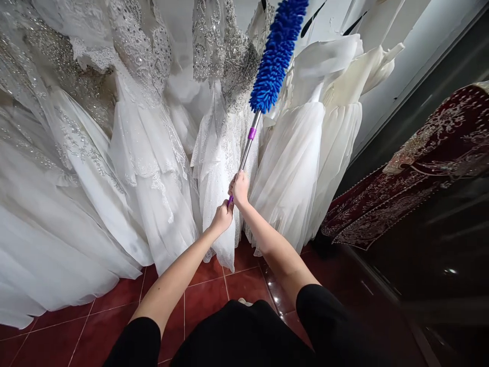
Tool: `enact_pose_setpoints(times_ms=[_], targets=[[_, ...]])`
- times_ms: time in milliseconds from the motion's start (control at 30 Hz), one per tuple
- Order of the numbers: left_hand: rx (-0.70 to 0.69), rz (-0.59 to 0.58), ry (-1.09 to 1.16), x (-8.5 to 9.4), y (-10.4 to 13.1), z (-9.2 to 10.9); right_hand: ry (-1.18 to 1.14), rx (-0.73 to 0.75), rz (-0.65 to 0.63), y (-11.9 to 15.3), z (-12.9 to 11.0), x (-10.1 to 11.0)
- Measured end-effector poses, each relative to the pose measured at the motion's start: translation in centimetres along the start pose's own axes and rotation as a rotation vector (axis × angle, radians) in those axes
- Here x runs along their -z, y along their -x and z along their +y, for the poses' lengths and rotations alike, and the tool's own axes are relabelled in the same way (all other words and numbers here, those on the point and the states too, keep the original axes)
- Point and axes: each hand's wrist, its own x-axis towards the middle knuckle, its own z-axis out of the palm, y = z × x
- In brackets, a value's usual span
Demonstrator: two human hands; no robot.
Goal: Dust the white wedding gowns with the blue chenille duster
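Observation:
A duster [275, 58] with a fluffy blue head, a metal pole and purple fittings slants up and to the right in front of me. My left hand [222, 218] is closed around the lower purple part of its handle. Just above, my right hand [239, 188] wraps round the metal pole. The blue head is up at the top of the view, in front of the white gowns. Behind the pole hangs a white gown [216, 168] with a beaded bodice. Whether the duster touches any fabric I cannot tell.
Several white gowns [143, 137] hang across the left and middle. Cream off-shoulder gowns [290, 153] hang right of the pole. A dark red embroidered garment [420, 163] is at the right, beside a dark glossy surface [443, 275]. The floor [206, 300] has red tiles.

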Motion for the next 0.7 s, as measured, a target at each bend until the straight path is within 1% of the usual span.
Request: enact_pose_setpoints(times_ms=[67,133,233,300,433,533,600,700], targets=[[0.012,0.014,0.009,0.4,0.7,-0.8,0.033,-0.019,0.000,0.5,0.7,-0.8],[0.023,0.024,-0.002,1.0,1.3,-1.7,0.059,-0.058,0.030,0.9,1.4,-1.6],[0.029,0.024,-0.036,2.3,2.0,-2.9,0.077,-0.112,0.077,1.8,2.5,-2.6],[0.027,0.015,-0.062,3.4,2.6,-3.4,0.071,-0.130,0.094,2.6,3.1,-3.1],[0.012,0.002,-0.112,5.8,3.8,-3.3,0.032,-0.137,0.115,4.2,3.9,-4.3],[-0.002,0.001,-0.109,7.5,4.8,-2.9,0.038,-0.103,0.122,5.3,4.3,-5.6],[-0.018,0.007,-0.082,8.2,5.2,-3.0,0.064,-0.055,0.115,5.9,4.5,-6.6],[-0.011,0.024,-0.022,8.5,5.7,-3.7,0.110,-0.014,0.083,6.5,4.6,-8.0]])
